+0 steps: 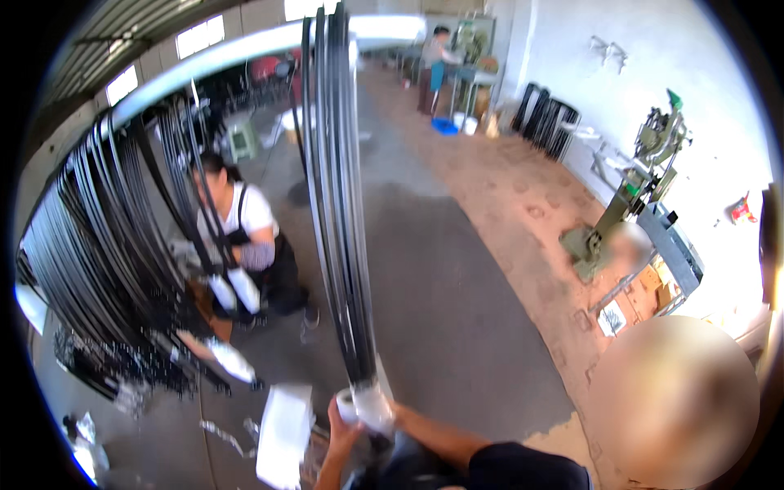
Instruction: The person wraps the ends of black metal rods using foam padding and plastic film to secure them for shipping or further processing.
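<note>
A bundle of long black strips (335, 212) hangs from a white overhead pole (269, 42) down to my hands. Its lower end is wrapped in whitish see-through film (373, 406). My left hand (341, 426) is closed round a white roll of film (346, 403), right beside the wrapped end. On the other side my right hand (394, 415) is against the wrapped end, its fingers mostly hidden behind the film; whether they grip it is unclear. Beneath my left hand's side lies a white sheet or packet (284, 437).
At left, many more black strips (98, 245) hang from the pole. A person (253, 237) crouches there near white-wrapped ends. Another person (433, 69) stands at a far bench. On the right are a green-grey machine (625, 196) and a metal-framed table (670, 245).
</note>
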The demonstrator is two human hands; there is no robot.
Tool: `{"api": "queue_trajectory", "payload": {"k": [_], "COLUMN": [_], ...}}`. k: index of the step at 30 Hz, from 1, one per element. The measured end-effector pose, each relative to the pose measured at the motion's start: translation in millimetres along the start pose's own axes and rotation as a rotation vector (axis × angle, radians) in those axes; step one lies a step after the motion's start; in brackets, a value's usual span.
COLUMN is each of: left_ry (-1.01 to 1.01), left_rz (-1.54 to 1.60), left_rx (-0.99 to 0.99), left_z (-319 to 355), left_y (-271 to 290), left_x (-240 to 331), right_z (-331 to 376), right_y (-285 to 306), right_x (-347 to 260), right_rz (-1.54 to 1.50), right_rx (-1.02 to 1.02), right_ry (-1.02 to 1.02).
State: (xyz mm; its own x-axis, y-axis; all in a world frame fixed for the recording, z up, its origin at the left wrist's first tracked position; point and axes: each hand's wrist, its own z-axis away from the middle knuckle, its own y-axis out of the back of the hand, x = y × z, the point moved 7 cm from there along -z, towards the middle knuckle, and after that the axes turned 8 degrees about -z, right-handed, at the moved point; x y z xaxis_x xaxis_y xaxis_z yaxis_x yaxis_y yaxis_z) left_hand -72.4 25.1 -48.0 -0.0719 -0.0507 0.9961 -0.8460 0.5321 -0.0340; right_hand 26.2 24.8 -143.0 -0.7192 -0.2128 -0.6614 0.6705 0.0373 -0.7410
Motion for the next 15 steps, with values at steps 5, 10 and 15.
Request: {"api": "queue_trajectory", "payload": {"k": [5, 10, 15], "left_ry": [0.034, 0.312, 0.403], "left_rz": [0.062, -0.042, 0.006], "left_rx": [-0.076, -0.039, -0.005], "left_z": [-16, 12, 23], "left_y": [-6, 13, 14], "left_x": [-31, -8, -21], "right_z": [29, 71, 94], "right_y": [-19, -44, -58], "right_x": [-29, -45, -57], "right_rz": [-0.394, -0.269, 0.231], "right_rx": [-0.185, 0.2, 0.104], "right_ry": [0.06, -0.088, -0.056]}}
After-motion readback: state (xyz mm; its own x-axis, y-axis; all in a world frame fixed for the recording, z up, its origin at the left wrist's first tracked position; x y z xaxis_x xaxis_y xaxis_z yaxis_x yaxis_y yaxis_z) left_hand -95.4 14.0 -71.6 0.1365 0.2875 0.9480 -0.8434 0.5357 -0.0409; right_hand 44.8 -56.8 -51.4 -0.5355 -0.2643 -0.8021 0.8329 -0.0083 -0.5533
